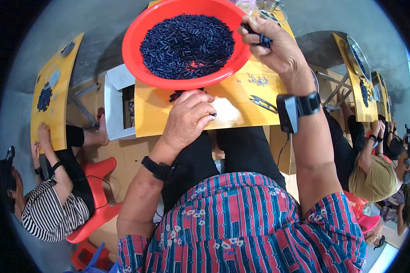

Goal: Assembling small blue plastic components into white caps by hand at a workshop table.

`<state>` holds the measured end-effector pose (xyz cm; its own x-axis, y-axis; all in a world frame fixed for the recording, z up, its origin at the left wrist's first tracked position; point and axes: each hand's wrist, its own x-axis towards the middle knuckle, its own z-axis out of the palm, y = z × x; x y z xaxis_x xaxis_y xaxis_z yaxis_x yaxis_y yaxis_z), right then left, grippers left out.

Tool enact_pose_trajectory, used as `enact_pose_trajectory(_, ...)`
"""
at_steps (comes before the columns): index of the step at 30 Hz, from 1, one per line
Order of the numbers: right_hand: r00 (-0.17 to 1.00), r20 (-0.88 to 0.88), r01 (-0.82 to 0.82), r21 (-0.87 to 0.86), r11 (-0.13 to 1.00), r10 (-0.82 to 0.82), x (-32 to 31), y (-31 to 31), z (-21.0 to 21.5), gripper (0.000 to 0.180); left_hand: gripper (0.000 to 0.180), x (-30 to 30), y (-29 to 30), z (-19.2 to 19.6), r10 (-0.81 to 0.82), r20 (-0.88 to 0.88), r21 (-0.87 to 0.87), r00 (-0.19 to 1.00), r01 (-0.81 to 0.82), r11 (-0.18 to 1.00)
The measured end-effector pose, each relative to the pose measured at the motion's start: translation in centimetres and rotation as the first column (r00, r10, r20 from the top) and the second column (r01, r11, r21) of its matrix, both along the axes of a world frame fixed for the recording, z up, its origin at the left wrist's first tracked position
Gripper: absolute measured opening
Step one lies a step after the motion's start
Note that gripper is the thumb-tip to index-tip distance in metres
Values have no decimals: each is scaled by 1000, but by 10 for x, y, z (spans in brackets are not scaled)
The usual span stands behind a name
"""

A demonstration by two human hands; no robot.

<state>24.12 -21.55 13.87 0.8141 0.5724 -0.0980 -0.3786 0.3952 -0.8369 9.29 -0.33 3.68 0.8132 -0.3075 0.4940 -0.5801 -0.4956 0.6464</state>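
Note:
A large red plastic basin (130, 50) stands on the yellow table (168, 113), filled with short dark tube-shaped pieces (187, 43). My right hand (280, 45) is raised at the basin's right rim, fingers curled around several small black pieces (262, 41). Close to the table's front edge, my left hand (187, 118) is closed, with a small black piece (212, 114) showing at its fingertips. Just beyond that hand, more dark pieces (175, 95) lie on the table, partly hidden by it. Thread snips (263, 103) rest at the right, near a scatter of small clear pieces (258, 80).
A white cardboard box (118, 102) stands left of the table. A clear round container (272, 11) sits behind my right hand. People work at yellow tables on the left (57, 91) and right (357, 82). Red stools (95, 195) stand on the floor.

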Motion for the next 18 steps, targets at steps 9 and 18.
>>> enact_pose_trajectory(9, 831, -548, 365, 400, 841, -99, -53, -41, -59, 18, 15, 7, -47, -4, -24, -100, -272, 995, -5, 962)
enact_pose_trajectory(18, 703, -683, 545, 339, 767, -198, -66, -12, -101, 22, 16, 15, -47, -13, 6, -45, -117, 999, -11, 993)
